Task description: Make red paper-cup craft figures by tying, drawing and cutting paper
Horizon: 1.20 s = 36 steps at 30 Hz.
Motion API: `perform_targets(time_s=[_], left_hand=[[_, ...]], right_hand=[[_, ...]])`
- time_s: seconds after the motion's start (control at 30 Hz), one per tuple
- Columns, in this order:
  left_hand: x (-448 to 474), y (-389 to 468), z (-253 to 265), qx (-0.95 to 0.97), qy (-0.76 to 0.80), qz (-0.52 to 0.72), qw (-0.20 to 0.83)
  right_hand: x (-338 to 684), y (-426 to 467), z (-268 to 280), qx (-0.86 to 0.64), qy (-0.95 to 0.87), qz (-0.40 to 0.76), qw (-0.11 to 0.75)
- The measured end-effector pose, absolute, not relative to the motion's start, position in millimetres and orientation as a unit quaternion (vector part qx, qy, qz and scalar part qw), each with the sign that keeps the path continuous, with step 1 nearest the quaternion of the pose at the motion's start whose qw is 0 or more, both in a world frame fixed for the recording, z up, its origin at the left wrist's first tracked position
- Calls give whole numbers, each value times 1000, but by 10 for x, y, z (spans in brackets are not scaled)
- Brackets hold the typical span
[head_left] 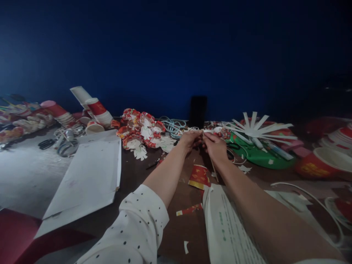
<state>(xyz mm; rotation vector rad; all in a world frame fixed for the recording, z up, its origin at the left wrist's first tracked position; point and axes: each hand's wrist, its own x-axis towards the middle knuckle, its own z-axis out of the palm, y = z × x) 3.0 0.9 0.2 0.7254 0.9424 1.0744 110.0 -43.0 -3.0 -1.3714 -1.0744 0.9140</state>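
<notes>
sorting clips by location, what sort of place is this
Probably a craft workspace, though whether at home or in a workshop I can't tell: stacked paper cups, a fan of white strips and cut scraps point to it.

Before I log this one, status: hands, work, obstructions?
Left hand and right hand close together, grip unclear. Small white piece at right hand. Red paper piece nearby, seemingly not blocking.

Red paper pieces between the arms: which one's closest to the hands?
The wide red piece with a gold lower edge; the narrow red strip lies farther from the left hand and right hand.
</notes>
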Motion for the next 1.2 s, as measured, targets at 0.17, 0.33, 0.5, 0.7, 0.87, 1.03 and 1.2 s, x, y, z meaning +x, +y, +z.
perform_targets(time_s=[0.17,0.33,0.5,0.7,0.87,1.03,1.2], left_hand=[[14,28,10,307,416,477,711],[24,30,3,283,411,503,706],[54,24,7,276,419,516,694],[69,-3,49,281,431,516,685],[73,-26,71,298,448,497,681],[67,-20,56,332,459,475,673],[58,-18,52,354,459,461,671]], right_hand=[[1135,-415,-56,-588,-514,329,531],[1157,-395,-59,-591,-549,298,510],[1173,-383,-77,-588,-569,263,511],[1131,-404,-69,-575,-569,230,541],[1139,-365,-73,-581,-520,263,568],[1158,-321,-83,-587,-481,286,585],[1146,-321,-73,-584,-453,304,601]])
